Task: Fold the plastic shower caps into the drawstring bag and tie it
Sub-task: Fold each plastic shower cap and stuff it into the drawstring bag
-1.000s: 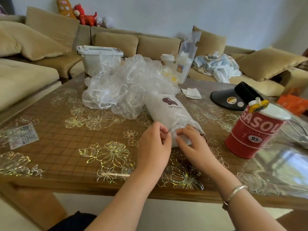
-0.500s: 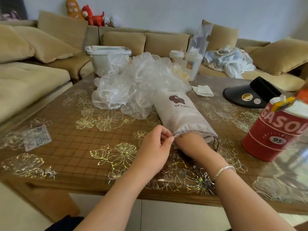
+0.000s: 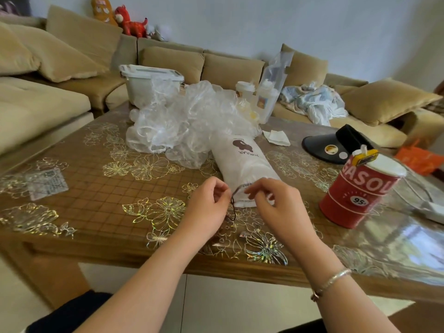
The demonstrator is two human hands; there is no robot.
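Observation:
A white drawstring bag with a brown bear print lies stuffed on the table, its mouth toward me. My left hand pinches the dark drawstring at the left side of the bag's mouth. My right hand pinches the gathered hem of the mouth from the right. Behind the bag sits a loose heap of clear plastic shower caps.
A red "GASOL" tin stands at the right, a black visor behind it. A white lidded box, cups and a clear pouch stand at the back. A folded tissue lies near the bag. A sofa surrounds the wooden table.
My right hand has come out from the bag's mouth and now pinches its hem. My left hand has shifted its pinch onto the dark cord.

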